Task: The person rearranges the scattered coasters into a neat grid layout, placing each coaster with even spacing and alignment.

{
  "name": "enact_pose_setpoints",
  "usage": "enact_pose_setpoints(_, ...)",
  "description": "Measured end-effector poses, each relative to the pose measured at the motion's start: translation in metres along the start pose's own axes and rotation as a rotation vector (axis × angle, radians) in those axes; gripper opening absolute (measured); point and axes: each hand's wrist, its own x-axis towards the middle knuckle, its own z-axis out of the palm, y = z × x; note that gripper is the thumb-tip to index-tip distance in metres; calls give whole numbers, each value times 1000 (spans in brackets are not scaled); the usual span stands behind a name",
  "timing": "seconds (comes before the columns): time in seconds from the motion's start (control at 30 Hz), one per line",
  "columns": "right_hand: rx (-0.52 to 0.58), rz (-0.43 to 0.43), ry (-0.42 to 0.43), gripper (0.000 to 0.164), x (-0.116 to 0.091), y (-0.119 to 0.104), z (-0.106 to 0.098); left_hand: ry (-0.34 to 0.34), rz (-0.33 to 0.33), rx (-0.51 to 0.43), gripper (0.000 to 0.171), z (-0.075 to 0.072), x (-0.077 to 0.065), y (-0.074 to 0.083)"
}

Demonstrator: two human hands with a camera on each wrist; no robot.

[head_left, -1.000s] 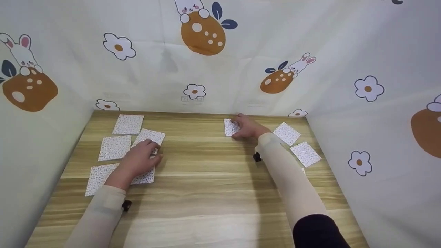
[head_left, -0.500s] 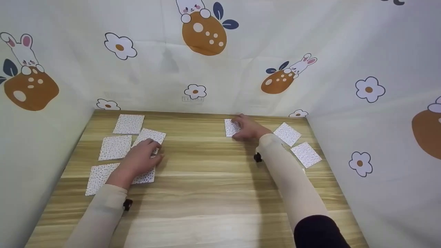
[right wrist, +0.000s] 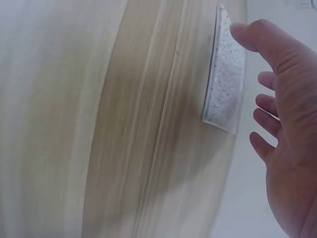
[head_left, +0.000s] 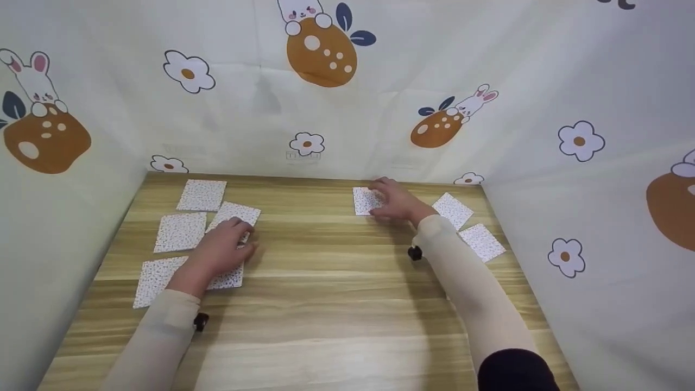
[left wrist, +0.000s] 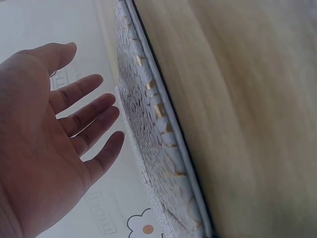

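- First, note the left tile group [head_left: 180,233]: five speckled tiles lying flat on the tabletop [head_left: 320,304].
- Left hand [head_left: 217,250]: positioned over this group's right-hand tiles. Its fingers [left wrist: 77,94] are spread and relaxed, gripping nothing. Hold the wrist high to avoid dragging tiles askew.
- Far tile [head_left: 363,201]: flat on the tabletop, near the back wall [head_left: 260,146].
- Right hand [head_left: 399,202]: at this tile's right side, thumb toward the near edge. Its fingers [right wrist: 267,122] are apart, not pinching; contact cannot be confirmed. To handle the tile well, set thumb and fingers evenly on opposite edges; avoid pressing one corner.
- Right tile pair [head_left: 453,210]: two tilted tiles beside the right sleeve [head_left: 467,277]. Lift the forearm clear when moving.
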Motion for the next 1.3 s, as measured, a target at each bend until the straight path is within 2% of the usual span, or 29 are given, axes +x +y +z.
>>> enact_pose_setpoints(0.17, -34, -40, 34, 64, -22, -3, -7, -4, -3, 1, 38, 0, 0, 0)
enact_pose_setpoints(0.33, -23, -65, 71, 51, -56, -1, -13, -12, -7, -6, 40, 0, 2, 2)
enact_pose_setpoints(0.53, -22, -76, 73, 52, -100, 6, -20, -13, -17, -11, 37, 0, 2, 3)
enact_pose_setpoints(0.77, -20, -12, 73, 52, -144, 20, -31, -10, -11, -13, 37, 0, 3, 2)
enact_pose_setpoints(1.07, -3, 50, 108, 51, -177, 30, -38, -9, -1, -20, 37, 0, 4, 3)
enact_pose_setpoints(1.3, -6, 58, 109, 51, -200, 30, -36, -6, -6, -26, 36, -1, 2, 3)
